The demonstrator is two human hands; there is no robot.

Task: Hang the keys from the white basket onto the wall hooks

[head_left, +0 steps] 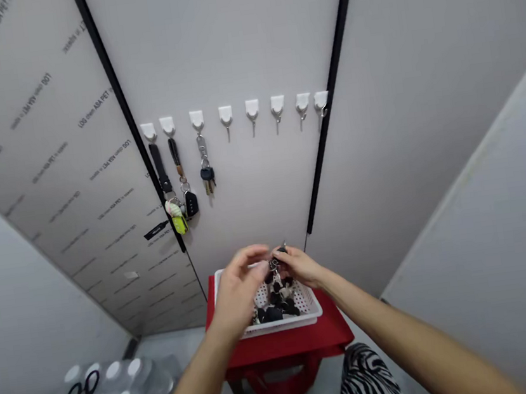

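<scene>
Head view: I'm seeing right-hand fingers point(283, 253) pinching a silver metal key ring point(274, 264) above a white plastic basket point(279, 327), the open left hand point(239, 291) just beside it.

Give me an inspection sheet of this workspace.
Surface: red table bearing a white plastic basket.
Job's things: keys with black fobs in the basket; a key ring held just above it.
Clutter: black-handled scissors on a grey polka-dot sheet, lower left.
Grippers: left hand open, fingers beside the key ring; right hand pinching the key ring.
Cables: nothing seen.
Surroundings: a row of white wall hooks, the three leftmost bearing keys, one with a black car fob; printed wall panels.
</scene>
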